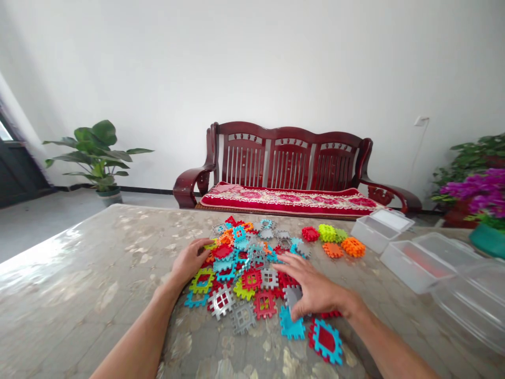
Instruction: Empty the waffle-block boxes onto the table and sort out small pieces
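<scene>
A heap of flat, toothed plastic building tiles [244,268] in red, blue, grey, green and orange lies spread on the patterned table [98,279]. My left hand [192,259] rests at the heap's left edge, fingers curled onto a red and an orange tile. My right hand [311,289] lies flat over the tiles at the heap's right side, fingers stretched out, thumb by a grey tile [292,296]. Small sorted stacks stand behind: red [310,233], green [330,232], orange [349,247].
Clear plastic boxes [418,263] and a lid [381,229] sit at the table's right. Beyond the table stand a dark red wooden bench [290,171] with a red cushion, a potted green plant [98,158] at left and purple flowers [483,192] at right.
</scene>
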### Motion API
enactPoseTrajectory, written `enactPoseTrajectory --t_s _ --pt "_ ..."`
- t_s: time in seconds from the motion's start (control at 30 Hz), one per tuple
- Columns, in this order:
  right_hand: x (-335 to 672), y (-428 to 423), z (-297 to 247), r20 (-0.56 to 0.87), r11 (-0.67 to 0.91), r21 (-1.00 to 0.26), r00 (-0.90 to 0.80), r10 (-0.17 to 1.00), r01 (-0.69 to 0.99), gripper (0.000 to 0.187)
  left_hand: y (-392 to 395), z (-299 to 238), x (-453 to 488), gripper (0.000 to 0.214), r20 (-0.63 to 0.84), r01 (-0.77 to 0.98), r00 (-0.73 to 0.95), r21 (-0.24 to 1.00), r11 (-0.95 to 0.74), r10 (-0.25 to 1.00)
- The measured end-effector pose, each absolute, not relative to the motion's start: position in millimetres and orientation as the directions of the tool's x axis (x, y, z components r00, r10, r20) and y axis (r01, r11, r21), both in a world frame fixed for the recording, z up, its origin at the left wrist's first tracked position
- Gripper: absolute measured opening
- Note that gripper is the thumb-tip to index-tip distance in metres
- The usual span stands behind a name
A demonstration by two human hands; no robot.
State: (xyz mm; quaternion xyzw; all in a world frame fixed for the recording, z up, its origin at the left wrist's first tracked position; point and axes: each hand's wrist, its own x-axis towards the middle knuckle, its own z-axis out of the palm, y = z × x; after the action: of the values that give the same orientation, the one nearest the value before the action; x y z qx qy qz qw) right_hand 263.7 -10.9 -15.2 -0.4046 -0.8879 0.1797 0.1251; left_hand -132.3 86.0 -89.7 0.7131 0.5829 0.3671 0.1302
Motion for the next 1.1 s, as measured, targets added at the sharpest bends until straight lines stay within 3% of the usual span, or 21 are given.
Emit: enactPoseTrajectory --t_s 0.13,0.23,0.4,0.6,0.8,0.93,1.1 --pt "259 -18 -17 -0.035 0.605 -0.406 -0.673 0.739 0.685 0.115 86 -88 -132 0.041 0.363 0.74 0.057 0.61 -0.283 0.93" --pt "263 -13 -21 -0.035 0.567 -0.4 -0.63 0.776 0.72 0.108 84 -85 -130 0.042 0.351 0.744 0.052 0.61 -0.271 0.935" --pt "267 -4 -22 0.194 0.588 -0.388 -0.561 0.805 0.71 0.071 79 -79 -125 0.04 0.329 0.734 0.053 0.628 -0.26 0.943" --pt "220 -17 -16 0.377 0.664 -0.395 -0.548 0.747 0.635 0.05 76 -73 -122 0.052 0.314 0.712 0.047 0.656 -0.252 0.948" --pt "176 -29 -19 0.362 0.789 -0.164 -0.708 0.606 0.592 0.041 69 -65 -111 0.062 0.308 0.681 0.125 0.664 -0.308 0.943" --pt "170 -31 -25 0.336 0.772 -0.013 -0.725 0.602 0.635 0.026 67 -63 -102 0.063 0.299 0.689 0.177 0.642 -0.335 0.938" --pt "173 -28 -35 0.445 0.741 0.018 -0.669 0.595 0.671 0.027 69 -68 -96 0.059 0.298 0.709 0.178 0.623 -0.332 0.938"
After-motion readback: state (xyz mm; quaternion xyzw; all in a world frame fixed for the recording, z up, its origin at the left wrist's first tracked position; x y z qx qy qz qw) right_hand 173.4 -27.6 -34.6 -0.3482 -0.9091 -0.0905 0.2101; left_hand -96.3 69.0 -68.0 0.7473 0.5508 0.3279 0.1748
